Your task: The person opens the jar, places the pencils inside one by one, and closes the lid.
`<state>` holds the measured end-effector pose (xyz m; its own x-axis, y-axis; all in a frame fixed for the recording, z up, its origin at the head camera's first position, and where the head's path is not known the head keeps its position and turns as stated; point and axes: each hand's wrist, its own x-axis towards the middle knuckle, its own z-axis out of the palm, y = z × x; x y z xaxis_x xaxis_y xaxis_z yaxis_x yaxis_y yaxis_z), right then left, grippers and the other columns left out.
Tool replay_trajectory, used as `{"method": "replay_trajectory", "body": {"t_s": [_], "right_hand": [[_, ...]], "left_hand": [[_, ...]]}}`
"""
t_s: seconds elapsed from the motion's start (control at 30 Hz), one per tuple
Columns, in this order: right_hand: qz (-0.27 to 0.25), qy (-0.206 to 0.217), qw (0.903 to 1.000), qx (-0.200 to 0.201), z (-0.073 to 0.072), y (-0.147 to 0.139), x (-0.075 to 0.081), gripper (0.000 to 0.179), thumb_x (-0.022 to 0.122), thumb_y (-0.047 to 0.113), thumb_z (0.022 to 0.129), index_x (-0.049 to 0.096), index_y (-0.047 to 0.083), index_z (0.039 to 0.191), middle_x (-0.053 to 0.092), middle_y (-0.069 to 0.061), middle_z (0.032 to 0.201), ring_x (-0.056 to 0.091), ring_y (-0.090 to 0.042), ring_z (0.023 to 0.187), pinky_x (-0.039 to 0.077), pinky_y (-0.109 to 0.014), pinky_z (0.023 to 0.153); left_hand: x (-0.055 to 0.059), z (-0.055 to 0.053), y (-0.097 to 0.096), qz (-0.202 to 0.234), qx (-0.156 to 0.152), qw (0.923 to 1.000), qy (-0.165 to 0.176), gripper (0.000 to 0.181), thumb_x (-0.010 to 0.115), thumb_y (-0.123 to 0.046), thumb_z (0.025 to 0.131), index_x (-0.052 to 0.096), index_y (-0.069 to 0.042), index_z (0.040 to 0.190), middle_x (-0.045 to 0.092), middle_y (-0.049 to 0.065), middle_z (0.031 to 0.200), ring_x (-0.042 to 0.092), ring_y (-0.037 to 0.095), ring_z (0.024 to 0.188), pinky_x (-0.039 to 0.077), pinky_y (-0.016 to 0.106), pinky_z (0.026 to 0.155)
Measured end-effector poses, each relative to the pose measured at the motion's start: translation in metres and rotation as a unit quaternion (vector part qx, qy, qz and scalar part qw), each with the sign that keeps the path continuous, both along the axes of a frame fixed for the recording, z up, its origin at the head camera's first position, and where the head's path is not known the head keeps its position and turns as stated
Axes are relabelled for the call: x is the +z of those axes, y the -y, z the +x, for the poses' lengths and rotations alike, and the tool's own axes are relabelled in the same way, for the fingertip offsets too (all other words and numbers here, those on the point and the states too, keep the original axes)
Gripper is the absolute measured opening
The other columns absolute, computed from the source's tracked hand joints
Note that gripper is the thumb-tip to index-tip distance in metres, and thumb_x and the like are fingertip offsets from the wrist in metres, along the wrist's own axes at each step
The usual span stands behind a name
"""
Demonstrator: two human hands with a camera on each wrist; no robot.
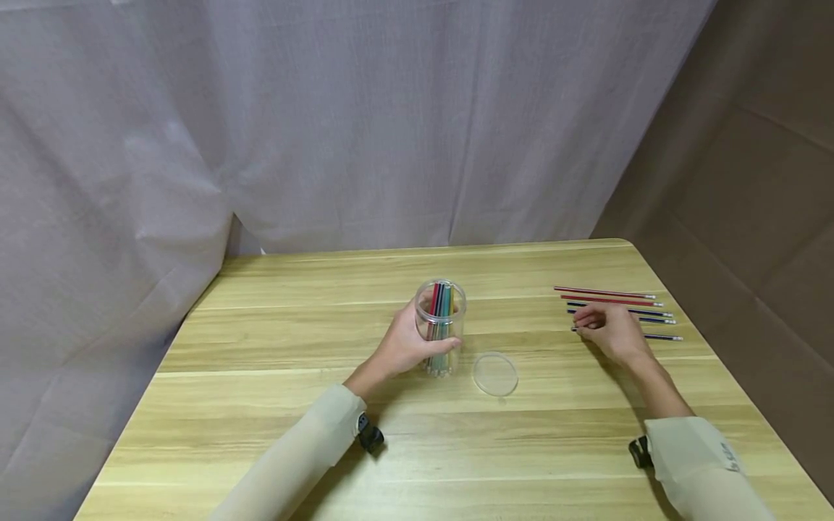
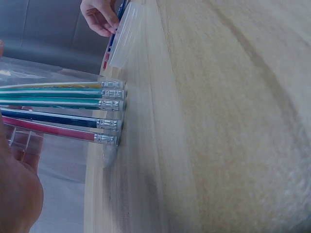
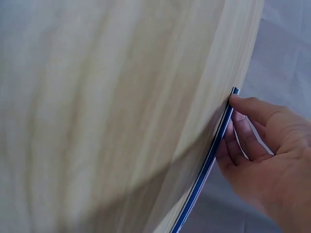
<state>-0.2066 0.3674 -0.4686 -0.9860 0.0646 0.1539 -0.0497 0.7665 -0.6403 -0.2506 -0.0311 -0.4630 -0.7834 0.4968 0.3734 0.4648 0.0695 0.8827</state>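
1. The left hand [image 1: 410, 340] wraps round the clear jar [image 1: 459, 323], thumb across the near side, and the jar looks to stand upright on the desk [image 1: 260, 325]. The low, encircling grip probably serves to steady it while leaving the open mouth free.
2. Inside the jar stand red, dark blue, green and yellow coloured pencils [image 1: 443, 300]. The left wrist view shows their metal ferrules down at the base, so the eraser ends are lowest; the close wall likely keeps them near upright.
3. The clear lid [image 1: 496, 374] lies on the desk just right of the jar, off its mouth, seemingly set aside to give access from above.
4. Well apart to the right, the right hand [image 1: 612, 329] pinches the nearest dark blue pencil [image 1: 664, 337] close to its left end, thumb against fingers. Holding it at the end opposite the eraser would suit keeping the eraser downward, in my judgement.
5. Beyond that hand lie two other dark blue pencils [image 1: 654, 320] and, farthest away, two red pencils [image 1: 602, 292]. They run roughly parallel, erasers to the right, an order that probably makes each easy to single out.
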Motion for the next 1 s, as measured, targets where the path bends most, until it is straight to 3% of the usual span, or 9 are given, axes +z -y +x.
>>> {"method": "replay_trajectory", "body": {"t_s": [0.23,0.47,0.67,0.87,1.0], "right_hand": [[-0.019,-0.01,0.9995,0.022,0.002,0.005,-0.001,0.017,0.083,-0.005,0.087,0.075,-0.007,0.102,0.078,-0.017,0.09,0.07,-0.006,0.075,0.051,-0.011,0.067],[-0.046,0.006,0.9984,0.032,0.004,0.011,-0.001,0.018,0.082,-0.004,0.089,0.076,-0.008,0.106,0.079,-0.018,0.093,0.07,-0.003,0.077,0.052,-0.011,0.069],[-0.066,0.005,0.9971,0.038,0.006,0.019,0.003,0.022,0.083,0.0,0.09,0.076,-0.009,0.108,0.079,-0.019,0.097,0.07,-0.002,0.08,0.051,-0.011,0.071],[-0.097,0.017,0.994,0.046,0.008,0.03,0.015,0.026,0.082,0.002,0.092,0.074,-0.01,0.114,0.077,-0.023,0.106,0.07,0.001,0.084,0.054,-0.013,0.074],[-0.119,0.016,0.9915,0.05,0.009,0.038,0.022,0.026,0.079,0.001,0.094,0.072,-0.012,0.116,0.076,-0.026,0.11,0.07,0.002,0.087,0.056,-0.014,0.075]], "left_hand": [[0.0,-0.001,0.0,0.006,-0.006,1.0,-0.003,0.079,0.094,-0.015,0.081,0.052,-0.017,0.148,0.068,0.008,0.135,0.067,0.02,0.119,0.056,0.041,0.104],[0.0,-0.001,-0.001,0.011,-0.015,0.9998,-0.001,0.075,0.093,-0.015,0.082,0.054,-0.015,0.146,0.066,0.019,0.136,0.067,0.021,0.119,0.055,0.042,0.105],[0.0,-0.001,-0.001,0.01,-0.013,0.9999,0.0,0.075,0.094,-0.014,0.082,0.054,-0.017,0.145,0.068,0.011,0.135,0.067,0.02,0.12,0.055,0.041,0.104],[-0.001,-0.002,-0.001,0.012,-0.017,0.9998,0.001,0.076,0.094,-0.014,0.082,0.053,-0.017,0.146,0.067,0.018,0.136,0.067,0.021,0.12,0.055,0.043,0.105],[-0.001,-0.002,-0.001,0.009,-0.016,0.9998,0.001,0.077,0.094,-0.015,0.082,0.053,-0.019,0.146,0.067,0.017,0.135,0.067,0.019,0.12,0.054,0.042,0.106]]}}
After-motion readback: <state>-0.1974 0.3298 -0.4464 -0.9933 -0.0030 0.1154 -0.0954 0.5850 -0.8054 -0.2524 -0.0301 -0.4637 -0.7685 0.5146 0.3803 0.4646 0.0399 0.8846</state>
